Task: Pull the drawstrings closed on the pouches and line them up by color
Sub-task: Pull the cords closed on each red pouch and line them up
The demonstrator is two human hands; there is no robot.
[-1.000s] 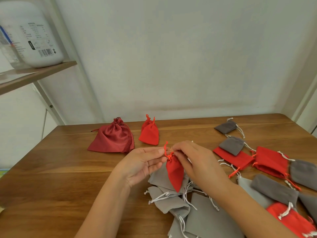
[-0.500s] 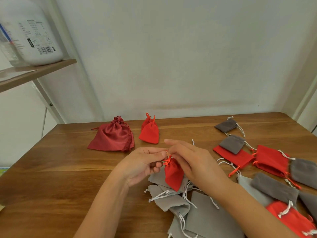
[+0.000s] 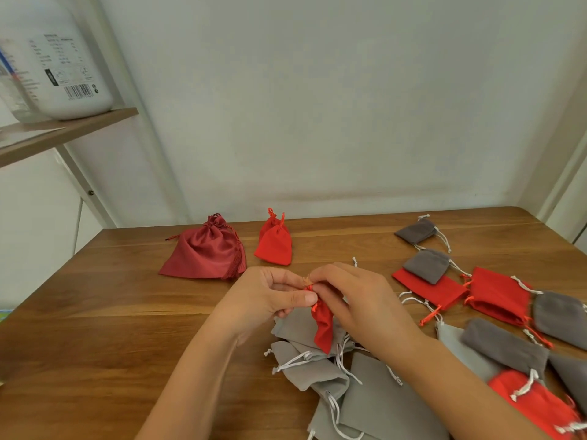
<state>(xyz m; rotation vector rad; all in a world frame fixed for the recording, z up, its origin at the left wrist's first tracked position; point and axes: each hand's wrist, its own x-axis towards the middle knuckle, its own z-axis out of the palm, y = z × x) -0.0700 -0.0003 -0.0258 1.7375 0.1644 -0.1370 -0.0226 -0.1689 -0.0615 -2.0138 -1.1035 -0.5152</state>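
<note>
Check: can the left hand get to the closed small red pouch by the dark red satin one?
Probably yes. The small red pouch lies just beyond the left hand over bare table. But that hand is pinching the held red pouch.

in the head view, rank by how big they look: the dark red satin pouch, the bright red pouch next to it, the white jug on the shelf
1. White jug, though it is cropped and nearer the camera, so unsure.
2. Dark red satin pouch.
3. Bright red pouch, clearly smaller than the satin one beside it.
</note>
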